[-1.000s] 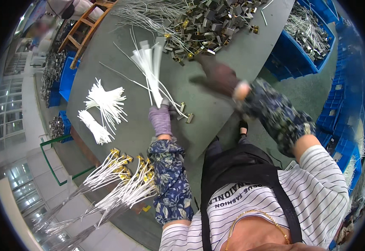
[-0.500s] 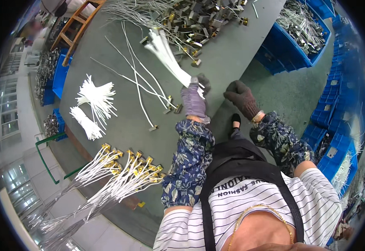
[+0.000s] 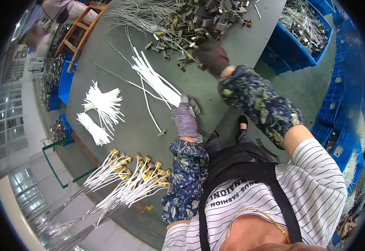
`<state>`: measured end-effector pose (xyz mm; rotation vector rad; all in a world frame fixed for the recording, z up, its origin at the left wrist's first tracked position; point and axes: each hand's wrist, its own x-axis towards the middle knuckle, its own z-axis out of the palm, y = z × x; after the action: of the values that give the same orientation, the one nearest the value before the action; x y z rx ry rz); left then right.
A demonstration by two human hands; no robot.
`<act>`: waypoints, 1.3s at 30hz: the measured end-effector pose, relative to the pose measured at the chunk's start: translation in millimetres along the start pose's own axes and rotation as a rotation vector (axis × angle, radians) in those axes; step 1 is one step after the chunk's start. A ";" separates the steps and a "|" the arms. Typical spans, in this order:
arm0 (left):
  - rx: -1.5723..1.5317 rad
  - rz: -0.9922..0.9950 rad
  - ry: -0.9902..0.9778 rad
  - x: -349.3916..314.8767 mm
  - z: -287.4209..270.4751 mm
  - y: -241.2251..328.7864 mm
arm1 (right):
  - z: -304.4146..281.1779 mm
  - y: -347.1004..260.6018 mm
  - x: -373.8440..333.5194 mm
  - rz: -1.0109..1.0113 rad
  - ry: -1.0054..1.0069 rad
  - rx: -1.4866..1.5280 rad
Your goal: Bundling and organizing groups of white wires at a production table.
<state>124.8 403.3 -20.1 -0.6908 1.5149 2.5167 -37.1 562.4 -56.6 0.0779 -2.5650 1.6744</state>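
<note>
My left hand (image 3: 186,115), in a grey-purple glove, is closed round the lower end of a bundle of thin white tubes (image 3: 155,83) that fans out away from me over the grey table. My right hand (image 3: 213,58), in a dark brown glove, reaches to the near edge of a heap of small dark blocks with wires (image 3: 203,25). Motion smears its fingers, so whether it grips anything is unclear. A loose wire (image 3: 150,109) ending in a small brass-coloured part lies left of my left hand, partly under the bundle.
Two more bundles of white tubes (image 3: 103,102) lie at the table's left. Nearer me, white-sleeved wires with brass-coloured ends (image 3: 136,175) hang over the table edge. Blue crates (image 3: 293,54) stand on the right, the far one full of wired parts. A wooden ladder-like frame (image 3: 76,35) is far left.
My right hand has swung forward and left from beside the table edge to the heap. My left hand, still round the white tubes, sits slightly nearer me. The view has shifted a little.
</note>
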 end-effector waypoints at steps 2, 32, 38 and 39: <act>-0.037 0.039 0.080 -0.9 8.1 0.3 | -29.7 -24.0 -17.3 0.121 -0.034 0.140; 0.896 0.140 -0.223 1.5 63.2 -72.9 | -236.7 59.3 -335.9 0.892 -0.394 0.114; 0.139 0.248 0.218 26.2 -11.5 -18.8 | -213.2 42.8 -284.6 0.863 -0.387 0.079; 0.047 0.280 0.315 -5.2 56.8 48.5 | -212.1 28.7 -273.7 0.819 -0.358 0.112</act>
<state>95.3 429.2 43.7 -0.9676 1.8873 2.6550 240.8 768.2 -23.1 -0.8535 -2.9838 2.2080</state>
